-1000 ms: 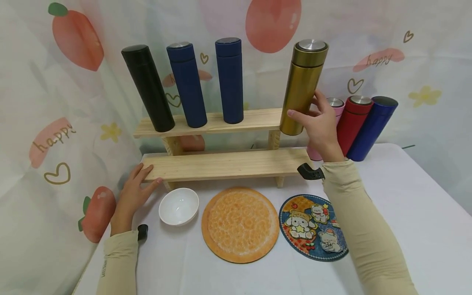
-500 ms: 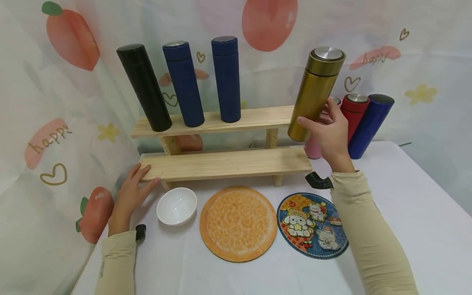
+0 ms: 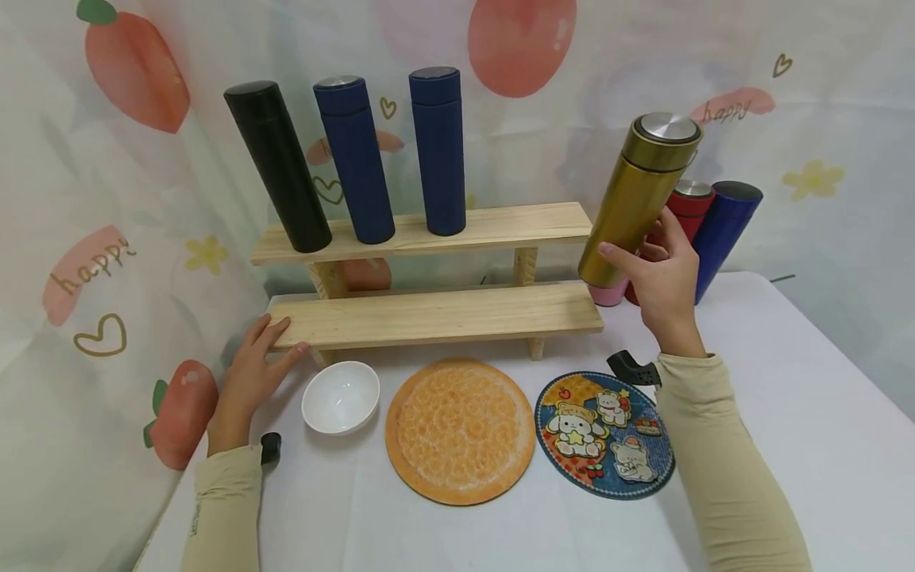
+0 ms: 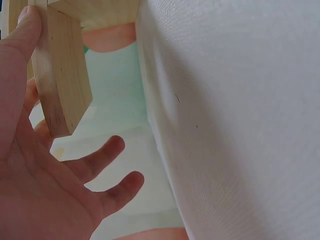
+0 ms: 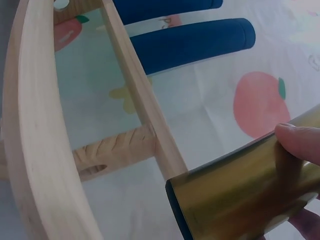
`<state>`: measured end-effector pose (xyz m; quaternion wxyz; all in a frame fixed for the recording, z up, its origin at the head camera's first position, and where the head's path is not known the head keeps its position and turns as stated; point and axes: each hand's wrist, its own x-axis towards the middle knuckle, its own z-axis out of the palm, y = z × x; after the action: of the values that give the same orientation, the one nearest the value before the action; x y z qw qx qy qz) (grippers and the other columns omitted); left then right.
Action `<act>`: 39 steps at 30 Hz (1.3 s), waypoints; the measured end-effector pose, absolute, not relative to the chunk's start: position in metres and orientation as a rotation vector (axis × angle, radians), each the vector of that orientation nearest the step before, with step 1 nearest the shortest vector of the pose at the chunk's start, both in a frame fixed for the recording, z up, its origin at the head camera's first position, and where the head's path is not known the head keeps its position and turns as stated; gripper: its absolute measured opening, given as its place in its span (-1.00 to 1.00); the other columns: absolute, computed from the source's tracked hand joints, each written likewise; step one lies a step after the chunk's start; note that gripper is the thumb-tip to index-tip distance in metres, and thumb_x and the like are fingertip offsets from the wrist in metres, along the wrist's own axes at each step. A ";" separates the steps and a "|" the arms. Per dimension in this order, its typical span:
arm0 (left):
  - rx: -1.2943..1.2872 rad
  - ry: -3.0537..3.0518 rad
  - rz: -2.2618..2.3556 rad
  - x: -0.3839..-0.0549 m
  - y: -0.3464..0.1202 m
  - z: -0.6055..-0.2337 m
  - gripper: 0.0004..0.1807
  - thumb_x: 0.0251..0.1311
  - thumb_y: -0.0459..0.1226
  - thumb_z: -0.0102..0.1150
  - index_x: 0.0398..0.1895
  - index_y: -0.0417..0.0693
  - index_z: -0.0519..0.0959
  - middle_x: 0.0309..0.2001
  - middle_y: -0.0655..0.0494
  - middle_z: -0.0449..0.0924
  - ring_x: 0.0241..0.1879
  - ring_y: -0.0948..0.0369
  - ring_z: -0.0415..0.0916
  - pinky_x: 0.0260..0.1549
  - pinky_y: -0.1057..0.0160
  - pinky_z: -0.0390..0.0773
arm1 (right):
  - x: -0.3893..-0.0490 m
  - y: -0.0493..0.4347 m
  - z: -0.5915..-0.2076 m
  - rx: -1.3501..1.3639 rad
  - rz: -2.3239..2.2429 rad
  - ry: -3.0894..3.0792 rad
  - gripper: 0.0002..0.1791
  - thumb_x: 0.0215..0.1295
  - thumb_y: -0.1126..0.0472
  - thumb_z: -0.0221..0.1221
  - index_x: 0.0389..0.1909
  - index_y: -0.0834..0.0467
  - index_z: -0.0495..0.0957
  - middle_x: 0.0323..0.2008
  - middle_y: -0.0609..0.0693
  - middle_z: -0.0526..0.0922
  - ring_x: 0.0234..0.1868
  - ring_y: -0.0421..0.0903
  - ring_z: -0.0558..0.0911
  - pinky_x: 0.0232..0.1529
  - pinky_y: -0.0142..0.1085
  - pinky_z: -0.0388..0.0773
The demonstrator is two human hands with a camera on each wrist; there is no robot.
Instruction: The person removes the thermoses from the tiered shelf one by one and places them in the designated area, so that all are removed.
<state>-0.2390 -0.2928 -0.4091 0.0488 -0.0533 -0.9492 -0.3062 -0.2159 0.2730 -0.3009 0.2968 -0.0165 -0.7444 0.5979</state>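
Note:
My right hand point(image 3: 668, 286) grips a gold thermos point(image 3: 639, 199) with a silver lid near its base. It is held tilted in the air, off the right end of the two-tier wooden shelf point(image 3: 443, 316). In the right wrist view the base of the thermos shows beside the wood. With thumb and fingers my left hand point(image 3: 250, 369) holds the lower board's left end; in the left wrist view two of its fingers point(image 4: 117, 192) stretch out free. On the upper board stand a black thermos point(image 3: 282, 171) and two navy thermoses point(image 3: 355, 163).
Behind my right hand stand a red thermos point(image 3: 689, 206), a blue thermos point(image 3: 725, 238) and a partly hidden pink thermos point(image 3: 608, 295). In front of the shelf lie a white bowl point(image 3: 341, 399), a round orange mat point(image 3: 461, 433) and a round cartoon mat point(image 3: 608, 437).
My right hand has carried the gold thermos right and downward, away from the upper board's right end, and it tilts more. The left hand stays at the lower board.

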 end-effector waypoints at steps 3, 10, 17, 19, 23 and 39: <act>-0.166 -2.891 -0.936 -0.240 -0.293 -0.409 -0.10 0.52 0.20 0.18 0.70 -0.10 0.19 0.70 -0.28 -0.13 0.57 -0.46 -0.05 0.38 -0.58 0.04 | -0.214 0.278 -0.307 -0.065 1.568 -1.997 -0.19 0.39 0.16 0.46 0.59 -0.25 0.38 0.38 0.02 0.52 0.28 0.00 0.53 0.35 -0.01 0.53; -0.170 -2.887 -0.944 -0.240 -0.294 -0.410 -0.09 0.52 0.19 0.20 0.69 -0.11 0.20 0.70 -0.30 -0.13 0.57 -0.46 -0.05 0.40 -0.55 0.05 | -0.213 0.287 -0.317 -0.099 1.529 -2.010 -0.17 0.35 0.18 0.48 0.59 -0.20 0.40 0.39 0.01 0.52 0.24 -0.07 0.50 0.29 -0.01 0.51; -0.193 -2.869 -0.929 -0.240 -0.294 -0.410 -0.12 0.52 0.13 0.23 0.67 -0.17 0.21 0.68 -0.34 -0.11 0.57 -0.46 -0.05 0.41 -0.53 0.06 | -0.216 0.295 -0.324 -0.138 1.537 -2.032 -0.16 0.37 0.19 0.45 0.62 -0.16 0.35 0.43 0.07 0.48 0.27 -0.05 0.48 0.36 0.00 0.45; -0.191 -2.874 -0.939 -0.240 -0.294 -0.410 -0.11 0.52 0.15 0.22 0.68 -0.16 0.21 0.69 -0.32 -0.12 0.58 -0.46 -0.06 0.42 -0.52 0.05 | -0.216 0.298 -0.326 -0.158 1.534 -2.045 -0.17 0.38 0.20 0.44 0.62 -0.15 0.35 0.43 0.08 0.48 0.27 -0.04 0.48 0.38 0.00 0.44; -0.196 -2.870 -0.959 -0.239 -0.293 -0.410 -0.11 0.52 0.15 0.22 0.68 -0.15 0.20 0.69 -0.31 -0.12 0.58 -0.45 -0.06 0.42 -0.51 0.05 | -0.216 0.303 -0.329 -0.181 1.541 -2.070 -0.16 0.40 0.23 0.42 0.63 -0.12 0.31 0.45 0.13 0.45 0.27 0.03 0.49 0.43 0.01 0.40; -0.183 -2.894 -0.965 -0.238 -0.290 -0.405 -0.09 0.53 0.16 0.19 0.69 -0.17 0.17 0.69 -0.34 -0.15 0.58 -0.46 -0.07 0.42 -0.53 0.05 | -0.224 0.313 -0.347 -0.291 1.561 -2.153 -0.05 0.38 0.23 0.43 0.66 -0.01 0.12 0.52 0.14 0.30 0.40 0.00 0.36 0.41 -0.05 0.42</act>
<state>-0.2375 -0.2902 -0.4048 0.0425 -0.0598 -0.9461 -0.3154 -0.2237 0.3132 -0.3469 0.2310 -0.1059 -0.7829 0.5678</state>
